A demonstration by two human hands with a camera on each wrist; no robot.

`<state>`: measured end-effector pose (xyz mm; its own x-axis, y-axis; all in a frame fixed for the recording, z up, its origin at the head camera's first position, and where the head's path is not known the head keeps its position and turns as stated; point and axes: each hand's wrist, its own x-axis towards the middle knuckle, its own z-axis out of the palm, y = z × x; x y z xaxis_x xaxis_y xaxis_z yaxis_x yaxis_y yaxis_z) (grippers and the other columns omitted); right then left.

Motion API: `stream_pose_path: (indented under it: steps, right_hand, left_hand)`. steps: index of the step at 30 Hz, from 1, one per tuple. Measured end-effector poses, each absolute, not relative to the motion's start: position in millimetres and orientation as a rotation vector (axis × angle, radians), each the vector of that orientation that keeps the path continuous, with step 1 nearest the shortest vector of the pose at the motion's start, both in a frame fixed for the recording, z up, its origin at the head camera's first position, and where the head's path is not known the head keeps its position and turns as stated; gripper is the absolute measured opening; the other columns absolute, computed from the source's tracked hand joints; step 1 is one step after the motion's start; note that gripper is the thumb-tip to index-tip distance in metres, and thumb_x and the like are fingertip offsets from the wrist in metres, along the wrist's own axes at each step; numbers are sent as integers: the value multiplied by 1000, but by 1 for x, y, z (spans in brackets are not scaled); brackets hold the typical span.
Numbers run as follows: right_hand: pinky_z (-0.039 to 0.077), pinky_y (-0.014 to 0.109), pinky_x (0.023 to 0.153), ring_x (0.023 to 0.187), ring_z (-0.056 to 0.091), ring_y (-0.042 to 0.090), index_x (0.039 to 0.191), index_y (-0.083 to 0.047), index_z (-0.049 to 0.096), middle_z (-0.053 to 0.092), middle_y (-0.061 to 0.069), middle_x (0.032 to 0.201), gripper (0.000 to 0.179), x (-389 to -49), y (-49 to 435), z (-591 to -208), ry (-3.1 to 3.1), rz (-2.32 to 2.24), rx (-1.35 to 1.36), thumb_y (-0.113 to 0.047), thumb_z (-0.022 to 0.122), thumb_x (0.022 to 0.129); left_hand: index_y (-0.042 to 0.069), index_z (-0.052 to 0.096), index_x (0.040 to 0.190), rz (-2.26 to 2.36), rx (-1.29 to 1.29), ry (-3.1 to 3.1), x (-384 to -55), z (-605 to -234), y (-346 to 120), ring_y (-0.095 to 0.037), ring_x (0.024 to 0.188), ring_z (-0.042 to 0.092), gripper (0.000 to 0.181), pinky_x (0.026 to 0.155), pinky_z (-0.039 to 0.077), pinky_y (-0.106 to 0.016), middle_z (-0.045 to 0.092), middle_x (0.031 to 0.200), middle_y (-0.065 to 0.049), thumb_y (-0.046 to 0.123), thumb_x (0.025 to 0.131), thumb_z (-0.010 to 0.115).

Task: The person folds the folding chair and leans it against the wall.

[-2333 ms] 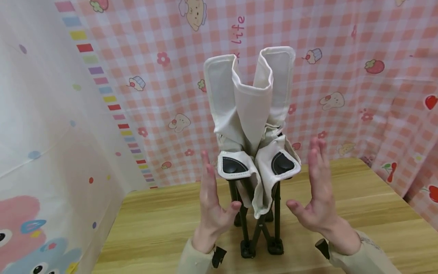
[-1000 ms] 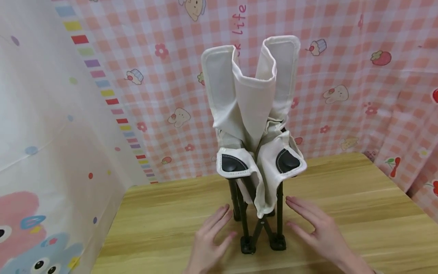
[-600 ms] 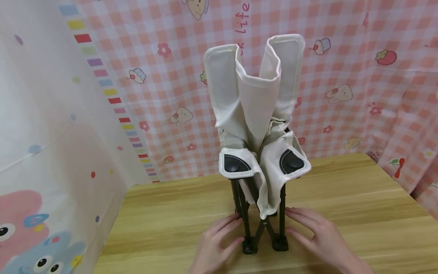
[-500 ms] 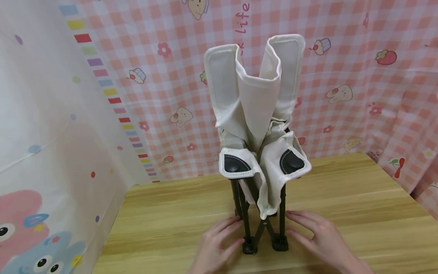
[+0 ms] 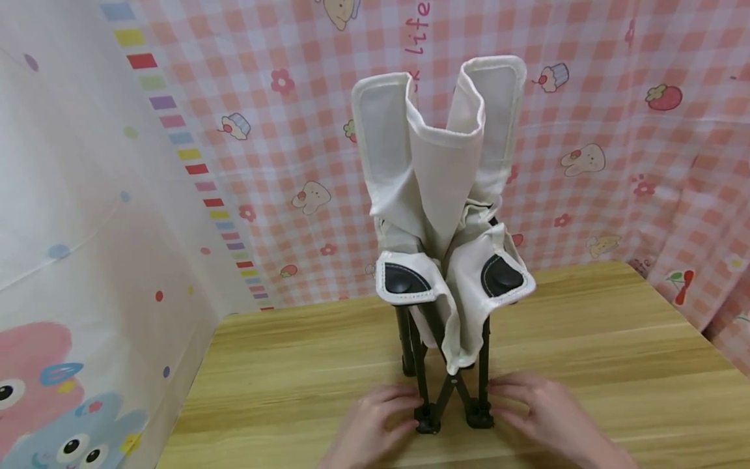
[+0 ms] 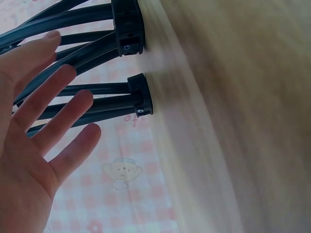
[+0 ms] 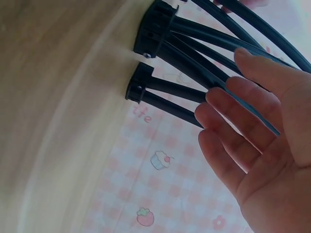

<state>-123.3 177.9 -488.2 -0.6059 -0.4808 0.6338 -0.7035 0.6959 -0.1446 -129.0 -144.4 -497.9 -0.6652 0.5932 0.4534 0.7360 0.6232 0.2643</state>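
Hands are both down low at the bottom of a folded camp chair (image 5: 442, 215) standing upright on the wooden table (image 5: 586, 365). Left hand (image 5: 369, 426) sits just to the left of the black legs (image 5: 448, 384), fingers straight and spread, grasping nothing; the wrist view shows the fingers (image 6: 53, 111) right beside the leg tubes, can't tell if they actually touch. Right hand (image 5: 541, 417) mirrors it on the other side, also relaxed and flat, fingers (image 7: 243, 111) next to the tubes. Chair's cream fabric is bunched up above both hands, its feet (image 5: 426, 422) between them. Pink checked curtain (image 5: 615, 130) hangs behind it all.
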Motion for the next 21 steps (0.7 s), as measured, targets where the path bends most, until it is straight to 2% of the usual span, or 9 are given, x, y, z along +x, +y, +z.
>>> stream_pose_path:
  steps: [3, 6, 12, 21]
  right_hand:
    - [66, 31, 73, 86, 78, 14, 99, -23, 82, 82, -5, 100, 34, -122, 177, -490, -2384, 526, 946, -17, 93, 68]
    - [67, 31, 74, 87, 77, 14, 101, -21, 82, 82, -5, 100, 30, -119, 176, -490, -2460, 591, 971, -14, 91, 73]
    - [67, 36, 79, 94, 77, 18, 107, -20, 82, 81, 0, 108, 24, -117, 169, -490, -2642, 640, 1017, -21, 86, 83]
    - [67, 35, 78, 93, 78, 19, 105, -18, 83, 82, 1, 107, 24, -120, 167, -493, -2591, 586, 1084, -17, 86, 81]
  left_hand:
    - [24, 80, 114, -592, -1083, -2587, -128, -498, -144, -13, 111, 76, 27, 95, 64, -29, 78, 123, 5, 25, 87, 84]
    - [27, 80, 114, -535, -1088, -2658, -127, -497, -143, -12, 112, 75, 23, 94, 64, -27, 78, 123, 7, 28, 90, 81]
    - [29, 81, 115, -484, -1120, -2729, -125, -496, -141, -12, 114, 73, 21, 95, 63, -27, 78, 124, 8, 29, 93, 79]
    - [29, 81, 112, -409, -1224, -2667, -127, -496, -140, -10, 115, 74, 19, 95, 63, -25, 78, 125, 9, 26, 93, 79]
